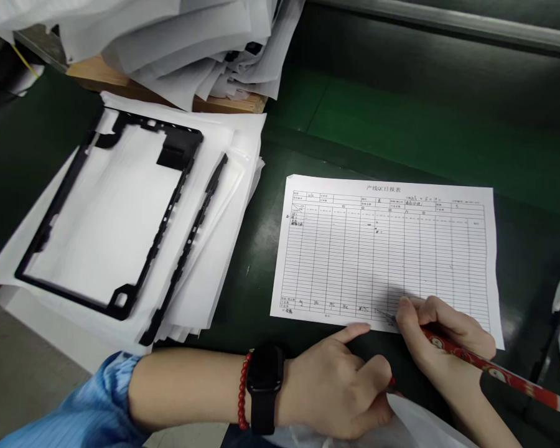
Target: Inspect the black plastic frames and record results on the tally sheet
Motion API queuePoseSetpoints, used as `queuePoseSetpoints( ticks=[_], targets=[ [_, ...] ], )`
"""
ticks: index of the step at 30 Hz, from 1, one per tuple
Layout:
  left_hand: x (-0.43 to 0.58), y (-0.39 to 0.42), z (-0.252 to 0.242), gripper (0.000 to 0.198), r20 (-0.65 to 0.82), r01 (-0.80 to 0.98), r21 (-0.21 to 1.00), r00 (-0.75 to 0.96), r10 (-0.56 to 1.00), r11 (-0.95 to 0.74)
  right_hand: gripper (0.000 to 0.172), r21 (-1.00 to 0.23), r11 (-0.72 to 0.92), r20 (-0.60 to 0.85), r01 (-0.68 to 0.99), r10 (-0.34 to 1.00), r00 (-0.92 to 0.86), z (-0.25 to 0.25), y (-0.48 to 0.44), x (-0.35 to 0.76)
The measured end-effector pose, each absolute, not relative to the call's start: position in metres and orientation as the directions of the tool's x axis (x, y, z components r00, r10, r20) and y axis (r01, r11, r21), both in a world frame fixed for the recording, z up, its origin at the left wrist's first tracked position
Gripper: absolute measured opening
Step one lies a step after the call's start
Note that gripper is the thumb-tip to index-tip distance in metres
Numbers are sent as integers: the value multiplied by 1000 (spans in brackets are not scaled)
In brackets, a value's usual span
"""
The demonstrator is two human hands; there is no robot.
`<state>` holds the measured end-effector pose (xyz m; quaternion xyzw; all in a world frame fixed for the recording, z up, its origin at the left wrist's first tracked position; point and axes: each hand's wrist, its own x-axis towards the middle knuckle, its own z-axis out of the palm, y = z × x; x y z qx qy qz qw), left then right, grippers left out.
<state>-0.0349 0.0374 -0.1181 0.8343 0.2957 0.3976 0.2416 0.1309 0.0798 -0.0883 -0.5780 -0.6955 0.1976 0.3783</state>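
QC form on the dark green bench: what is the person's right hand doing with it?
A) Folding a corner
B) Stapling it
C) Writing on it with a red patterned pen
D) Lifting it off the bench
C: the right hand grips a red patterned pen, its tip at the lower rows of the paper QC form.

The form [382, 249] was thin, matt white paper, and the frame [180, 149] matt black plastic. The tabletop [401, 112] looked smooth, glossy and dark green. The pencil [494, 370] had a glossy red finish, the sleeve [74, 404] was pale blue cloth, and the board [121, 84] was bare light wood.
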Motion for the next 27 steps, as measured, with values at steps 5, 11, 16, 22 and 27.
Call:
queuePoseSetpoints(
  ticks=[5,11,16,22,27],
  targets=[
    [-35,36,-120,55,490,287,645,555,672,-708,43,-679,220,290,700,957,-19,-86,79,130],
    [-35,36,-121,56,493,301,641,544,679,-706,42,-706,256,303,660,952,-45,-90,76,133],
    [-35,38,-119,56,517,294,639,520,680,-711,42,-661,224,292,716,956,-30,-90,75,133],
    [-35,38,-121,56,518,289,635,528,672,-717,41,-696,265,306,667,950,-57,-90,78,132],
    [-35,38,-119,56,520,308,630,515,682,-713,41,-701,259,305,664,951,-49,-90,79,132]
  ],
)
